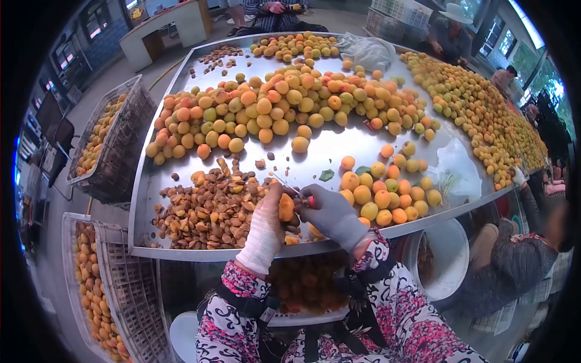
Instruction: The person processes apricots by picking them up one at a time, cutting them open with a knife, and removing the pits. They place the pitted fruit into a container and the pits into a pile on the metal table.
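Note:
My left hand (265, 227), in a white covering, is closed on an opened apricot (286, 207) near the table's front edge. My right hand (334, 216) wears a grey glove and grips a small knife with a red handle (311, 202). Its thin blade (282, 181) points up and left, close to the apricot; whether it touches the flesh cannot be made out. To the left of my hands lies a pile of brown apricot stones (206, 212) mixed with bits of flesh. Right of the grey glove sits a group of whole apricots (387, 193).
A long heap of apricots (266, 109) crosses the metal table (242, 172), and another heap (478, 115) covers its right side. Plastic crates of apricots (130, 130) stand on the left. A white bucket (445, 260) is below right. Co-workers (451, 39) sit around the table.

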Available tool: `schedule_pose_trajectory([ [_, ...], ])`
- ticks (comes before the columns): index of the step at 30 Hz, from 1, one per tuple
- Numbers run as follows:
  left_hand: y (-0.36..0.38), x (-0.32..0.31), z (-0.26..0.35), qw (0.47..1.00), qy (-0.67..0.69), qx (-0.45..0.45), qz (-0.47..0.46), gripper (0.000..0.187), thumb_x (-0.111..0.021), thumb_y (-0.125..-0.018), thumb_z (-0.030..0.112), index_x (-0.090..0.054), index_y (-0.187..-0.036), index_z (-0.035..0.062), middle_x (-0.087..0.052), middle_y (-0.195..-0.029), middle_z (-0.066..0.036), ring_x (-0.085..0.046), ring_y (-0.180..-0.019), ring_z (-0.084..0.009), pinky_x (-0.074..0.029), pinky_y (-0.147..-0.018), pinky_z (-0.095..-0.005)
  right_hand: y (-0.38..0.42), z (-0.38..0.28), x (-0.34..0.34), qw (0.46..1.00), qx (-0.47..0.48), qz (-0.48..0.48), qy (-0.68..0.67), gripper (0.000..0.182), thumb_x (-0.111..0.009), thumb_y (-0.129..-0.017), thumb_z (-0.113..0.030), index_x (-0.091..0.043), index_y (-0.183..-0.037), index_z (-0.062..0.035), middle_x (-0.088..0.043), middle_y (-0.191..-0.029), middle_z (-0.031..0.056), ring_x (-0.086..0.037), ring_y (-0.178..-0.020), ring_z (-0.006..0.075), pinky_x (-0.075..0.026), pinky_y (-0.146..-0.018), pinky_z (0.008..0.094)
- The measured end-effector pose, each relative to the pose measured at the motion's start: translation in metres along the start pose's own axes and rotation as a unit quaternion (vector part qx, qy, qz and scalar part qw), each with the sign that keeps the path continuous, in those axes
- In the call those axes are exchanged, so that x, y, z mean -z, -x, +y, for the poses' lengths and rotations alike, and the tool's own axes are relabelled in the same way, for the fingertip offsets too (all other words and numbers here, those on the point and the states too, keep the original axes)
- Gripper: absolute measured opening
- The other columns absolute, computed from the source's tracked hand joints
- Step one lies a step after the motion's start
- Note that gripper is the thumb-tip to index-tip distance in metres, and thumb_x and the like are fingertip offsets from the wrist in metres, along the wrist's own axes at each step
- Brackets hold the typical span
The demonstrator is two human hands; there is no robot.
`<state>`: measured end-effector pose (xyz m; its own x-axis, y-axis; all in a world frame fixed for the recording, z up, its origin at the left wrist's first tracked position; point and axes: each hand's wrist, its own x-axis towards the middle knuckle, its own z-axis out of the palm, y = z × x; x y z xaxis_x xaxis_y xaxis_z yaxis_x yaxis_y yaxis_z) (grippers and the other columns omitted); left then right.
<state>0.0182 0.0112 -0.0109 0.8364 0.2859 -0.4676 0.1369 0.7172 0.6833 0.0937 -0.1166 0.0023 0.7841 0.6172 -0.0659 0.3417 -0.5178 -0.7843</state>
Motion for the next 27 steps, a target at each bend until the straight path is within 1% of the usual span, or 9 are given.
schedule_pose_trajectory([
  [5, 0.028, -0.009, 0.022, 0.975, -0.136, -0.176, 0.011, 0.048, -0.047, -0.087, 0.042, -0.048, -0.118, 0.0046, -0.058, -0.089, -0.007, -0.051, -0.055, -0.0106, -0.044, -0.049, -0.0223, -0.002, 0.001, 0.019, 0.997, -0.035, 0.024, 0.059, 0.037, -0.059, -0.078, -0.042, -0.056, -0.099, -0.0111, -0.063, -0.088, 0.0138, -0.060, -0.085, 0.0314, -0.047, -0.072, 0.0367],
  [9, 0.038, 0.016, 0.034, 0.974, -0.186, -0.023, -0.128, 0.038, -0.046, -0.090, 0.033, -0.052, -0.112, 0.0037, -0.057, -0.090, -0.005, -0.054, -0.067, -0.0110, -0.044, -0.058, -0.0218, 0.005, 0.002, 0.027, 0.957, -0.060, -0.115, 0.258, 0.039, -0.059, -0.075, -0.045, -0.059, -0.096, -0.0114, -0.063, -0.088, 0.0121, -0.061, -0.085, 0.0295, -0.047, -0.074, 0.0378],
  [14, 0.062, 0.012, 0.026, 0.842, -0.476, -0.003, -0.252, 0.029, -0.059, -0.085, 0.022, -0.059, -0.107, 0.0035, -0.061, -0.091, -0.007, -0.055, -0.087, -0.0115, -0.045, -0.078, -0.0261, 0.010, 0.012, 0.004, 0.920, -0.056, -0.187, 0.339, 0.041, -0.056, -0.075, -0.046, -0.058, -0.094, -0.0097, -0.063, -0.089, 0.0161, -0.061, -0.086, 0.0305, -0.048, -0.073, 0.0382],
  [15, 0.062, 0.014, 0.022, 0.854, -0.462, 0.013, -0.241, 0.027, -0.059, -0.085, 0.020, -0.059, -0.107, 0.0034, -0.061, -0.090, -0.006, -0.055, -0.089, -0.0117, -0.044, -0.082, -0.0268, 0.009, 0.012, 0.003, 0.921, -0.055, -0.186, 0.340, 0.041, -0.056, -0.075, -0.046, -0.058, -0.094, -0.0097, -0.063, -0.089, 0.0161, -0.061, -0.086, 0.0305, -0.048, -0.073, 0.0382],
  [17, 0.058, 0.019, 0.023, 0.872, -0.429, -0.028, -0.235, 0.033, -0.059, -0.084, 0.018, -0.056, -0.114, 0.0037, -0.059, -0.100, -0.004, -0.051, -0.100, -0.0122, -0.040, -0.089, -0.0270, 0.006, 0.013, 0.004, 0.952, -0.086, -0.148, 0.254, 0.044, -0.060, -0.073, -0.046, -0.058, -0.095, -0.0077, -0.063, -0.082, 0.0157, -0.062, -0.079, 0.0305, -0.047, -0.071, 0.0386],
  [21, 0.046, 0.018, 0.011, 0.911, -0.378, -0.082, -0.143, 0.046, -0.060, -0.083, 0.019, -0.045, -0.125, 0.0042, -0.055, -0.104, -0.008, -0.052, -0.095, -0.0125, -0.044, -0.082, -0.0261, 0.005, 0.009, 0.014, 0.994, -0.059, -0.058, 0.075, 0.051, -0.062, -0.071, -0.050, -0.059, -0.096, -0.0050, -0.063, -0.085, 0.0139, -0.062, -0.077, 0.0255, -0.048, -0.068, 0.0349],
  [23, 0.042, 0.012, 0.002, 0.929, -0.288, -0.146, -0.179, 0.060, -0.062, -0.082, 0.016, -0.033, -0.133, 0.0057, -0.052, -0.111, -0.009, -0.051, -0.099, -0.0137, -0.043, -0.084, -0.0261, 0.008, -0.016, 0.023, 0.960, -0.167, -0.098, -0.201, 0.051, -0.069, -0.070, -0.044, -0.058, -0.096, -0.0021, -0.060, -0.080, 0.0102, -0.059, -0.073, 0.0179, -0.047, -0.066, 0.0276],
  [24, 0.041, 0.008, 0.004, 0.936, -0.276, -0.122, -0.184, 0.064, -0.063, -0.081, 0.012, -0.029, -0.135, 0.0061, -0.050, -0.112, -0.008, -0.050, -0.100, -0.0141, -0.043, -0.085, -0.0260, 0.010, -0.016, 0.020, 0.951, -0.150, -0.077, -0.257, 0.045, -0.070, -0.073, -0.039, -0.057, -0.097, -0.0014, -0.056, -0.074, 0.0040, -0.053, -0.063, 0.0099, -0.043, -0.055, 0.0208],
  [27, 0.037, 0.000, 0.007, 0.944, -0.228, -0.125, -0.202, 0.062, -0.063, -0.080, 0.010, -0.031, -0.134, 0.0057, -0.050, -0.111, -0.008, -0.051, -0.101, -0.0147, -0.043, -0.085, -0.0264, 0.015, -0.021, 0.018, 0.913, -0.140, -0.086, -0.374, 0.043, -0.066, -0.078, -0.038, -0.056, -0.098, -0.0017, -0.053, -0.069, 0.0009, -0.048, -0.052, 0.0065, -0.037, -0.045, 0.0185],
])
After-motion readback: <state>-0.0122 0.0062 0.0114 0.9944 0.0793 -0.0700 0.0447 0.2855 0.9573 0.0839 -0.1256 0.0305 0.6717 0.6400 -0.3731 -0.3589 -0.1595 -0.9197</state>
